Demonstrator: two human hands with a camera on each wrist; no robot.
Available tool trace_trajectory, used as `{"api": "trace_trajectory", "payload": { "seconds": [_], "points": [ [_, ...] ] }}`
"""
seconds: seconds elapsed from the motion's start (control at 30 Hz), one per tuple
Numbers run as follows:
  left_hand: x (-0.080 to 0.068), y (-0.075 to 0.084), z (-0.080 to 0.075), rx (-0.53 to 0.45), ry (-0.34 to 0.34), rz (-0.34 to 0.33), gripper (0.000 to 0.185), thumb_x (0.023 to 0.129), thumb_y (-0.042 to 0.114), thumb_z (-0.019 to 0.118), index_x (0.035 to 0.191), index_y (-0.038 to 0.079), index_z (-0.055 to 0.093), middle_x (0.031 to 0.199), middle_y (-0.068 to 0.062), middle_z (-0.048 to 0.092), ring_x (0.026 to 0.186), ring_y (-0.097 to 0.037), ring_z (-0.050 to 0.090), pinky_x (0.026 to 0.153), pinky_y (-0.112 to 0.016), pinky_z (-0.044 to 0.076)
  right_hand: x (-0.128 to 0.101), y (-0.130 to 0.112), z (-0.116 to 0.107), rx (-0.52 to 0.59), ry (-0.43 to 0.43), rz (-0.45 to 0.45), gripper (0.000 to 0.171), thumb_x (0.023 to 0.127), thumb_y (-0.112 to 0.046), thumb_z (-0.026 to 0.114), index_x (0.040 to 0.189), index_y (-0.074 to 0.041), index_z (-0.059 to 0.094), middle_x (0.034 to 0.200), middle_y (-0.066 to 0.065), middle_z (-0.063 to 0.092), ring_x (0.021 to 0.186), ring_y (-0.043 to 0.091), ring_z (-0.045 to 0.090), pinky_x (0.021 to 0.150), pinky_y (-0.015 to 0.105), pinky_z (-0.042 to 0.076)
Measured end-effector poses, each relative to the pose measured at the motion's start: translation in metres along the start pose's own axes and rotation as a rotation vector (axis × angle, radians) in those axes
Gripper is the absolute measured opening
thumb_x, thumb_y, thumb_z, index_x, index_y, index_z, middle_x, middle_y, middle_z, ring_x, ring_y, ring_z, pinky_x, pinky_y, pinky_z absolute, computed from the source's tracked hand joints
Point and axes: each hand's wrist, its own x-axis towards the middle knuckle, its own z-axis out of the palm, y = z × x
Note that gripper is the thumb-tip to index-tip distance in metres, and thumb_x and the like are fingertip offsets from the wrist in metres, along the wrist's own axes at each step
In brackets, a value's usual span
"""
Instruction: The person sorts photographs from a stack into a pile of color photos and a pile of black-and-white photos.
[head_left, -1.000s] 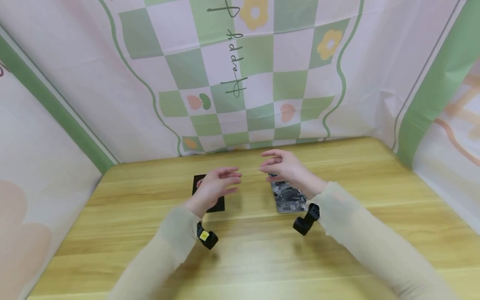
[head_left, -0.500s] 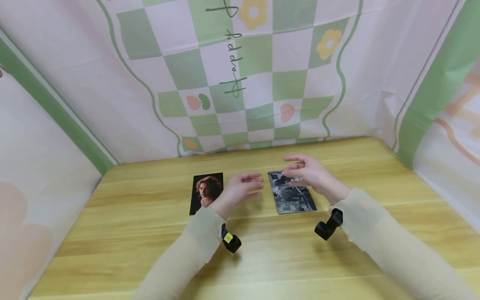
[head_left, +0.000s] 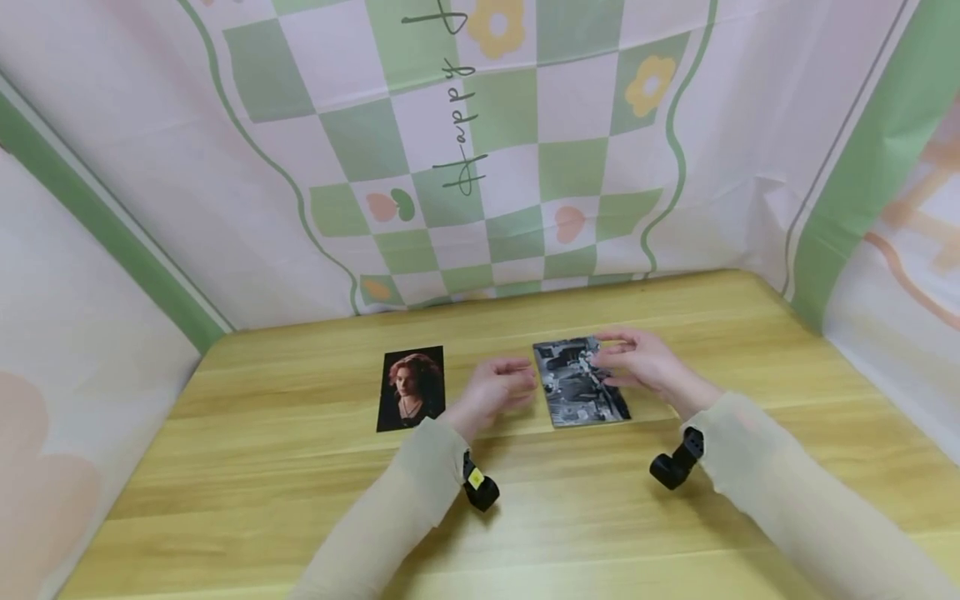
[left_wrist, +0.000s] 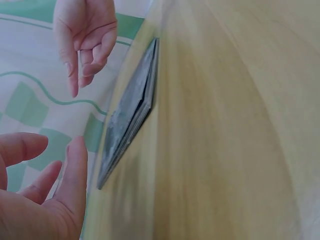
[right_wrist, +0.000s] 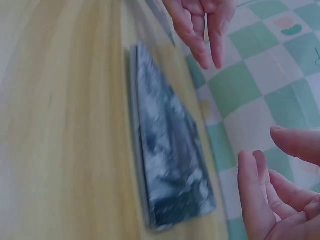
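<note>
Black-and-white photos [head_left: 581, 392] lie flat as a small stack near the middle of the wooden table [head_left: 675, 517], with the two hands closing in on either side. In the left wrist view the stack [left_wrist: 127, 120] shows edge-on as several thin sheets, their edges slightly fanned; how many there are cannot be counted. In the right wrist view the top print [right_wrist: 172, 155] is smeared by motion blur, so its picture is unreadable.

The right hand [head_left: 645, 367] hovers over the stack's far right corner with fingers relaxed and lightly bent, and it covers that corner in the head view. Whether the fingertips touch the paper is hard to say; the wrist views show them hanging above it with nothing held. The left hand [head_left: 501, 390] sits just beside the stack's left edge, fingers loosely extended and empty, with a visible gap between them and the photos in the left wrist view.

A colour portrait photo [head_left: 411, 388] lies flat to the left, well apart from the stack and untouched. Both forearms wear pale sleeves, each with a small black camera mount at the wrist. A checked green-and-pink backdrop [head_left: 525, 150] hangs behind the table; its lettering runs sideways and is cut off at the top of the head view.
</note>
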Motion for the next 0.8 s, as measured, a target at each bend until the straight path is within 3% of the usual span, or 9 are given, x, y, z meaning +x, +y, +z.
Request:
{"api": "trace_trajectory", "payload": {
  "seconds": [0.1, 0.47, 0.8],
  "points": [
    [0.002, -0.002, 0.002, 0.011, 0.008, -0.011, 0.043, 0.091, -0.004, 0.055, 0.132, -0.008, 0.047, 0.128, -0.025, 0.055, 0.113, -0.036, 0.058, 0.095, -0.039, 0.053, 0.001, 0.007, -0.004, -0.019, 0.009, 0.018, 0.064, 0.094, -0.008, 0.056, 0.145, 0.008, 0.022, 0.136, 0.035, 0.040, 0.112, 0.028, 0.058, 0.096, 0.036, 0.051],
    [0.008, -0.012, 0.004, 0.010, 0.010, -0.054, 0.042, 0.092, -0.002, 0.055, 0.133, -0.006, 0.047, 0.126, -0.023, 0.057, 0.112, -0.033, 0.060, 0.093, -0.037, 0.055, 0.004, 0.027, -0.018, 0.001, 0.009, 0.057, 0.067, 0.094, -0.009, 0.057, 0.144, 0.012, 0.017, 0.138, 0.033, 0.041, 0.097, 0.012, 0.063, 0.092, 0.033, 0.055],
    [0.010, -0.015, 0.007, 0.006, 0.024, -0.067, 0.041, 0.091, -0.003, 0.056, 0.132, -0.006, 0.049, 0.125, -0.021, 0.057, 0.110, -0.030, 0.061, 0.091, -0.034, 0.056, 0.005, 0.033, -0.018, -0.023, 0.012, 0.062, 0.066, 0.094, -0.009, 0.056, 0.143, 0.014, 0.019, 0.138, 0.036, 0.038, 0.095, 0.011, 0.063, 0.090, 0.030, 0.056]
  ]
}}
